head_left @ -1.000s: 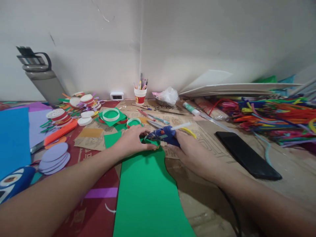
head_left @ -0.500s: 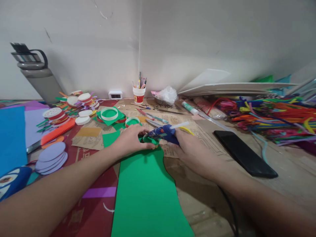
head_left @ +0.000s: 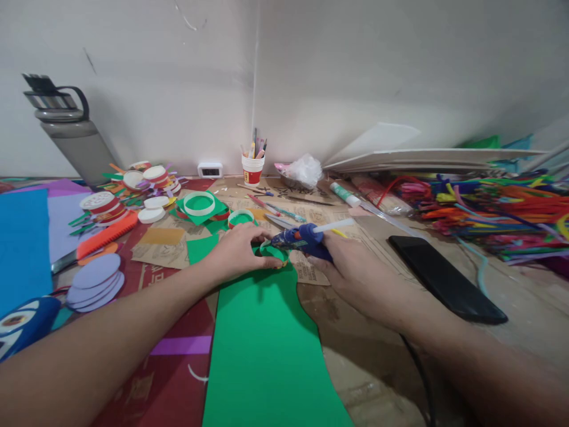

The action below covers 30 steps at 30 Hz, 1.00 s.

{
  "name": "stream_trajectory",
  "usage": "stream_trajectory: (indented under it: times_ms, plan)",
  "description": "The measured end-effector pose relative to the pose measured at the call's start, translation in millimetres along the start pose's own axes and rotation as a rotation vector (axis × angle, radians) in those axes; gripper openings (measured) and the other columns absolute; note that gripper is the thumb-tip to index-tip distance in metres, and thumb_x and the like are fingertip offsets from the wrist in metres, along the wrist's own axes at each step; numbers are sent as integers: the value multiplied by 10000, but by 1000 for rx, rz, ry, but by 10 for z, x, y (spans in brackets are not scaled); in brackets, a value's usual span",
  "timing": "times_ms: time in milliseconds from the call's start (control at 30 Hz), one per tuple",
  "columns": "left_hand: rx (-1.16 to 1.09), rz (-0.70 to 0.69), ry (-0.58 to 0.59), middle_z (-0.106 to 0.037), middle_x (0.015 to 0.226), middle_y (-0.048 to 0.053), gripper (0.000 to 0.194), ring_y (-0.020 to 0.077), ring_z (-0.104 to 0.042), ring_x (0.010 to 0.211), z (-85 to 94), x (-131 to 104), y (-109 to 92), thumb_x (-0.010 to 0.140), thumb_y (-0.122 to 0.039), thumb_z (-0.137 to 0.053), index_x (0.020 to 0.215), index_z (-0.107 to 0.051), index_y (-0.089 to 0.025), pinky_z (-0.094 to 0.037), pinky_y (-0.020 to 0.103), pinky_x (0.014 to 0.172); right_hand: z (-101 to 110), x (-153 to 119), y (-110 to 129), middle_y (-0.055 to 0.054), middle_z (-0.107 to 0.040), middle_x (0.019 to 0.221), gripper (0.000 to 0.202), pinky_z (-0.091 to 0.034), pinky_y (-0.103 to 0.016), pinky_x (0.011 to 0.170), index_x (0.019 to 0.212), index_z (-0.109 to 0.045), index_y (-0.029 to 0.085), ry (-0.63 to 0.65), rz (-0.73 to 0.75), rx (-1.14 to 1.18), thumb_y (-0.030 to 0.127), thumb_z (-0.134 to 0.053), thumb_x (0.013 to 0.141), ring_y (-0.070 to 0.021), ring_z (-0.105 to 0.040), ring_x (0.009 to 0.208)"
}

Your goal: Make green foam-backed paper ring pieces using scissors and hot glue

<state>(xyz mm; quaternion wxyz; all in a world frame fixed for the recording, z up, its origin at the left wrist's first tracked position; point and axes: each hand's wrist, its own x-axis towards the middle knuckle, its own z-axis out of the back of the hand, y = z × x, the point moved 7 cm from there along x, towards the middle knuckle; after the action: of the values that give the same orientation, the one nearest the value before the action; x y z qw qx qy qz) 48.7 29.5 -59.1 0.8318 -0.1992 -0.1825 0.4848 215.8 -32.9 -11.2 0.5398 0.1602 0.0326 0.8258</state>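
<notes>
My left hand (head_left: pixel 242 249) is closed on a small paper-cup ring (head_left: pixel 274 256), its thumb and fingers about the near and far rim. The ring rests on a long green foam sheet (head_left: pixel 267 350). My right hand (head_left: pixel 349 264) grips a blue hot glue gun (head_left: pixel 306 237) with a white glue stick out of its back. The gun's nozzle points left at the ring's rim; whether it touches I cannot tell. Just beyond stand another cut cup ring (head_left: pixel 240 219) with green inside and a larger white-rimmed ring (head_left: pixel 199 204) on green foam.
To the left lie an orange utility knife (head_left: pixel 106 237), lilac foam discs (head_left: pixel 95 279) and a blue sheet (head_left: pixel 24 243). A phone (head_left: pixel 444 279) and piled pipe cleaners (head_left: pixel 498 207) are at the right. A pencil cup (head_left: pixel 253 170) and grey bottle (head_left: pixel 80 142) stand by the wall.
My right hand has drawn the glue gun slightly right around the ring, its nozzle a little farther from my left fingers. My left hand keeps its hold. The whole view has shifted slightly.
</notes>
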Motion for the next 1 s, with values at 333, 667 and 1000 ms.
stream_trajectory:
  times_ms: [333, 667, 1000]
  plan:
    - [-36, -2, -6, -647, 1049, 58, 577, 270, -576, 1017, 1, -7, -7, 633, -676, -706, 1029, -704, -257, -452, 376, 835, -40, 2, 58, -107, -685, 869, 175, -457, -322, 708, 898, -636, 168, -11, 80, -62, 111, -477, 849, -239, -638, 827]
    - [-32, -10, -11, -643, 1039, 61, 583, 263, -571, 1001, 9, -7, -13, 634, -684, -700, 1021, -702, -247, -452, 366, 816, -9, -10, 58, -83, -675, 843, 171, -447, -304, 688, 923, -617, 171, -6, 85, -78, 102, -474, 859, -216, -623, 796]
    - [-20, 0, 1, -643, 1026, 73, 571, 273, -575, 990, 18, -12, -22, 628, -675, -709, 991, -697, -235, -455, 365, 804, -97, 6, 96, -105, -705, 942, 122, -472, -318, 729, 945, -608, 169, -11, 65, 20, 176, -495, 899, -227, -651, 841]
